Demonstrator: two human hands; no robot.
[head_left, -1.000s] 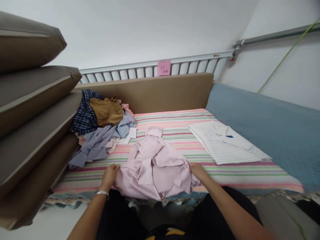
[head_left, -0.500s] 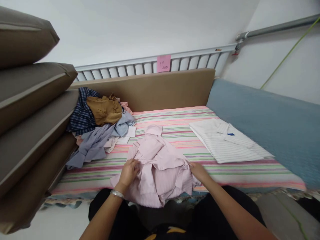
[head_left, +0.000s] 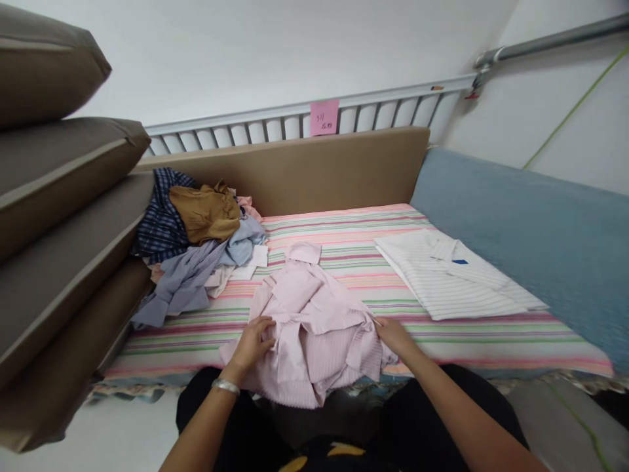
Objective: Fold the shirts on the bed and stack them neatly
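A pale pink ribbed shirt (head_left: 314,314) lies crumpled in front of me, its collar end pointing away and its lower part hanging over the bed's front edge. My left hand (head_left: 253,344), with a silver bangle at the wrist, has its fingers bent onto the shirt's left side, thumb and forefinger slightly parted on the cloth. On the opposite side, my right hand (head_left: 396,337) pinches the shirt's edge between thumb and fingers. To the right lies a white striped shirt (head_left: 447,278), folded flat, with a dark blue tag near its collar.
A heap of clothes (head_left: 201,242) sits at the left, beside stacked brown cushions (head_left: 73,196). Striped bedding (head_left: 344,229) covers the bed. Behind it stand a brown panel (head_left: 339,167) and a radiator bearing a pink note (head_left: 324,118). A blue padded surface (head_left: 515,210) borders the right.
The view has shifted slightly. Both hands stay at the pink shirt's sides; the left fingers have straightened a little. The shirt's shape is nearly the same.
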